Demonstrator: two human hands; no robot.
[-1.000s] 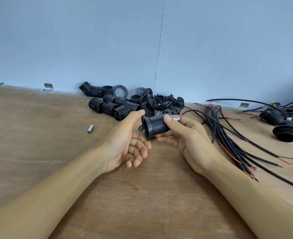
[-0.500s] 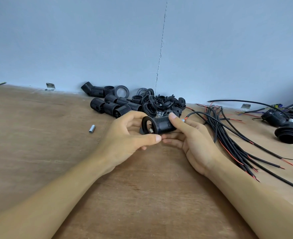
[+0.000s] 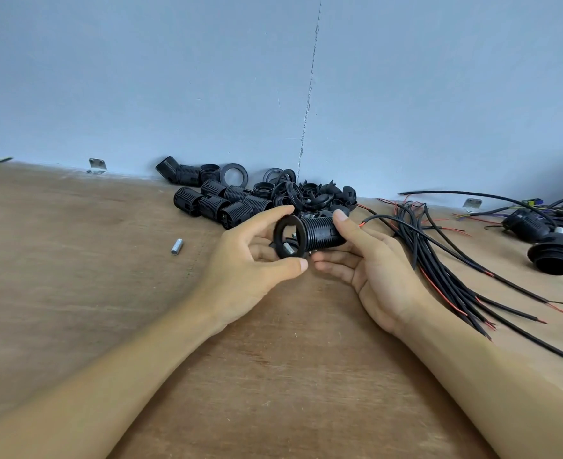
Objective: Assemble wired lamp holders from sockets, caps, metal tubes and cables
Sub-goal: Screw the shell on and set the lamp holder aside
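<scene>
socket (image 3: 321,233): black, threaded, ring (image 3: 288,238) at open end.

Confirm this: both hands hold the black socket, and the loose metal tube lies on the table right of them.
No: in the head view the loose metal tube lies on the table left of the hands, not right. Left hand and right hand do hold the black socket.
</scene>
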